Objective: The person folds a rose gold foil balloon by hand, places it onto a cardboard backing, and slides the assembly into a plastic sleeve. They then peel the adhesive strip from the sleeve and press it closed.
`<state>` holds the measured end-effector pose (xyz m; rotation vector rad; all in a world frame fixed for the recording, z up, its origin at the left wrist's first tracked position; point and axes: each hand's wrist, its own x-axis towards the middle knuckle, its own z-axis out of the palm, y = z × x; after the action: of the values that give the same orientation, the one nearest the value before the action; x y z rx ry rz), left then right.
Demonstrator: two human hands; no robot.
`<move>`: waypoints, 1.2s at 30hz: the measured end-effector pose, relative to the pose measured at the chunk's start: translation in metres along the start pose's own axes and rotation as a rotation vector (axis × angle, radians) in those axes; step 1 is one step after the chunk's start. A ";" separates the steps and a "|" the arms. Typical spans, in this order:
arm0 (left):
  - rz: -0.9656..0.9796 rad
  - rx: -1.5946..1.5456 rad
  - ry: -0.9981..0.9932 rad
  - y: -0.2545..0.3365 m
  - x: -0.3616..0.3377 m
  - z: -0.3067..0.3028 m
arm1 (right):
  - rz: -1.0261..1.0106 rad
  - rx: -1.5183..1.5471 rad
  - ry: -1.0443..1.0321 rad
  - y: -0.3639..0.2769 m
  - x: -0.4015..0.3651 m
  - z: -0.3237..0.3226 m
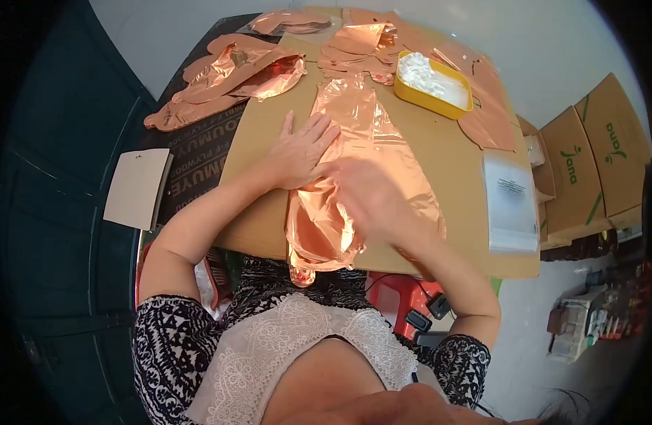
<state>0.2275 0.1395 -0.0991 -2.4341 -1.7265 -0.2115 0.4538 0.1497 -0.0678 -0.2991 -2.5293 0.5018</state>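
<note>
A shiny copper-coloured foil balloon (404, 163), flat and deflated, lies on the cardboard in front of me. Its near end is crumpled and puckered, and a small tab hangs over the cardboard's front edge. My left hand (305, 152) rests on the foil's left side with its fingers stretched out and the palm down. Over the middle of the balloon, close to the left fingers, is my right hand (372, 195). Motion smears its fingers, so I cannot make out whether they grip the foil.
Flat cardboard (262, 205) covers the table. Behind lie more copper foil balloons (220, 74) in piles. A yellow tub (432, 99) holds white powder. Clear plastic bags (511, 205) lie at the right edge. Cardboard boxes (581, 156) stand right; a dark door (50, 191) is left.
</note>
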 end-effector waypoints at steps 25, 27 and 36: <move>0.004 -0.043 -0.029 0.004 -0.001 -0.012 | 0.825 -0.700 -0.060 -0.035 -0.103 -0.072; 0.001 -0.044 -0.031 0.004 -0.001 -0.011 | 0.825 -0.672 -0.041 -0.029 -0.113 -0.060; -0.004 -0.058 -0.022 0.002 -0.001 -0.007 | 0.867 -0.454 0.028 -0.025 -0.114 -0.052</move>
<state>0.2288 0.1367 -0.0927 -2.4832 -1.7590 -0.2394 0.5743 0.1066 -0.0701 -1.5804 -2.3543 0.2021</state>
